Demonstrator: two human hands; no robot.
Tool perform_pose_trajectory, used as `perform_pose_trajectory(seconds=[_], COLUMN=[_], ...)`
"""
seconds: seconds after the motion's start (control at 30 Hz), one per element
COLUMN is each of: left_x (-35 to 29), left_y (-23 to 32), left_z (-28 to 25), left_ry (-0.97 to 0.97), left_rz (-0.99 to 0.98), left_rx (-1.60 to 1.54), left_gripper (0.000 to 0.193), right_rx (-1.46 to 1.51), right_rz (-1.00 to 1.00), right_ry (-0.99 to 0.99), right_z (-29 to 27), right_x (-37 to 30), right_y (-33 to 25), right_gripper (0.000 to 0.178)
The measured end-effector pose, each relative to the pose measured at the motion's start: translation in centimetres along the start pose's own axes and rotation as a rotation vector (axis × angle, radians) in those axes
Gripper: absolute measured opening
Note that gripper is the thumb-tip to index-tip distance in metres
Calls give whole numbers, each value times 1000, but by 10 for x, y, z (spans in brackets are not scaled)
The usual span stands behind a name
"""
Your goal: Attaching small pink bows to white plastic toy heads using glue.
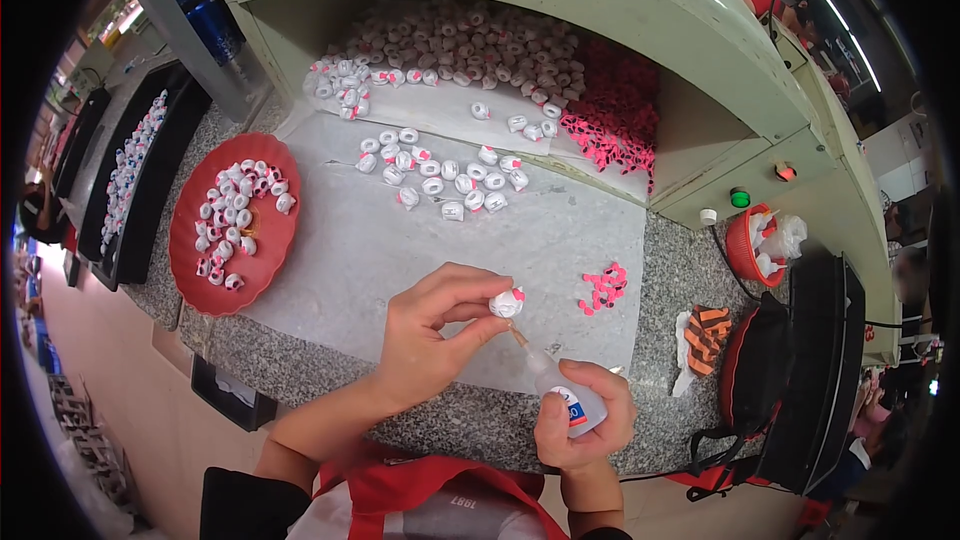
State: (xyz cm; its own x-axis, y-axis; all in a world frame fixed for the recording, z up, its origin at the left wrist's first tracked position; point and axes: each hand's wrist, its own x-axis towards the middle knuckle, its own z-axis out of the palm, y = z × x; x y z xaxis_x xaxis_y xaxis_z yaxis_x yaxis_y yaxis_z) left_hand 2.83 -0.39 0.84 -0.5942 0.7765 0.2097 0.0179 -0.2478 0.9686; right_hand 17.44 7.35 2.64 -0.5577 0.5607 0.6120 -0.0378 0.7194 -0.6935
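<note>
Gluing step, by the look of it: left hand [425, 340] pinches a small white piece [506, 302] above the surface [400, 240]; right hand [580, 420] is clamped on a glue bottle [560, 390], nozzle just under the piece. Next likely needs a steady, sparing squeeze.

Small factory assembly station, hand-finishing line. Evidence: speckled granite tabletop [690, 270] built against a pale green machine housing [640, 10] with green [740, 198] and red [786, 172] indicator buttons; hundreds of identical small white-and-pink parts heaped in the housing's bay [470, 40]; a heap of loose pink bits [615, 115] beside them; red tray [235, 225] and long black trays [140, 165] filled with the same parts. Batch work, not a home.
</note>
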Motion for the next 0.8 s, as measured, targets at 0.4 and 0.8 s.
perform_pose_trajectory(seconds=[0.4, 0.8], left_x=[1, 4], left_y=[-1, -1], left_z=[-2, -7], left_ry=[22, -19], left_rz=[-128, -342], left_rx=[-174, -306], left_gripper=[31, 37], right_rx=[-12, -10], right_rz=[132, 124], right_ry=[35, 32], right_z=[-1, -4], right_x=[-4, -3], right_y=[1, 2], right_gripper=[28, 28])
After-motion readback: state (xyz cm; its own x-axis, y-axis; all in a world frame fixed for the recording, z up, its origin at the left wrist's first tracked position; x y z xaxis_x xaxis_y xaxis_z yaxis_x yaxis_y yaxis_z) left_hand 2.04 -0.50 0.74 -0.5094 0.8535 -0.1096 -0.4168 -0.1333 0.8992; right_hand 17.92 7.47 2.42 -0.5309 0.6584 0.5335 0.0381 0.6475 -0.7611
